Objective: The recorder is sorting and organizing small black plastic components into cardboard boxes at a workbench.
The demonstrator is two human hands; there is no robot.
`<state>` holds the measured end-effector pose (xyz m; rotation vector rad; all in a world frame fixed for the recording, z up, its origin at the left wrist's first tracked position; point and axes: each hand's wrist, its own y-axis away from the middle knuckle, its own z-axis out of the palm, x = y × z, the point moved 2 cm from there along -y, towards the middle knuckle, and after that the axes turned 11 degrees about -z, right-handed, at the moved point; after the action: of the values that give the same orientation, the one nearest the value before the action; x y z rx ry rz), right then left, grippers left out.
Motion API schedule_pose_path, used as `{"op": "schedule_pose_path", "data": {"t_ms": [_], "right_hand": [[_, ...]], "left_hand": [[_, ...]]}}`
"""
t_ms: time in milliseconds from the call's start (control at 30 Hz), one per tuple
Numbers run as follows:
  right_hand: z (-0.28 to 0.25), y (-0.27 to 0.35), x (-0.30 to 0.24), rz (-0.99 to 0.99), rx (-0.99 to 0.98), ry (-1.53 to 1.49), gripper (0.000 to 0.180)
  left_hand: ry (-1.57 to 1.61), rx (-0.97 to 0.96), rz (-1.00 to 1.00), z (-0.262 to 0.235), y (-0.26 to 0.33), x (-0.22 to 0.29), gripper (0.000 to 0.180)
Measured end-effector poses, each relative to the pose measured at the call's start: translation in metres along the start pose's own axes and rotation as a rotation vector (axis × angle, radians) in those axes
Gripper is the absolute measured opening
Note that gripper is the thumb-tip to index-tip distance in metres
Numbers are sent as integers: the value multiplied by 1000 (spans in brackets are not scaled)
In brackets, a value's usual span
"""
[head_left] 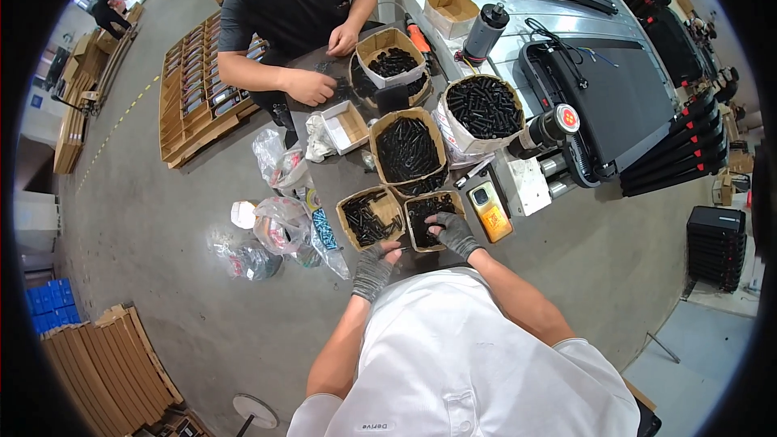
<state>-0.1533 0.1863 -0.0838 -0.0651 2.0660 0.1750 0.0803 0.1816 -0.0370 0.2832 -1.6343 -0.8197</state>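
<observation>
My right hand, in a grey fingerless glove, reaches into a small cardboard box of small black parts. Its thumb and fingers are drawn together over the parts; whatever lies between them is too small to make out. Just in front of a neighbouring box of black bolts, my left hand wears a matching glove. Its fingertips are pinched around something small and thin that I cannot identify. Beyond these boxes stands a larger box heaped with black bolts. Right of that, a white bag holds more black bolts.
A phone lies right of my right hand. Across the table a person rests both hands near a shallow box. Plastic bags crowd the left edge. Black machine panels lie on a roller line to the right.
</observation>
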Motion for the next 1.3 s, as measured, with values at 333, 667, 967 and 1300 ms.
{"op": "schedule_pose_path", "data": {"t_ms": [333,667,967,1300], "right_hand": [[-24,14,-20,321,16,-994,26],[-19,18,-34,416,108,-1270,31],[-29,21,-52,328,70,-1482,34],[-26,22,-55,343,125,-1169,27]], "left_hand": [[129,-96,-16,15,-21,17,21],[140,-81,74,25,-11,35,20],[215,-103,8,26,-10,40,22],[202,-85,75,29,-6,52,20]]}}
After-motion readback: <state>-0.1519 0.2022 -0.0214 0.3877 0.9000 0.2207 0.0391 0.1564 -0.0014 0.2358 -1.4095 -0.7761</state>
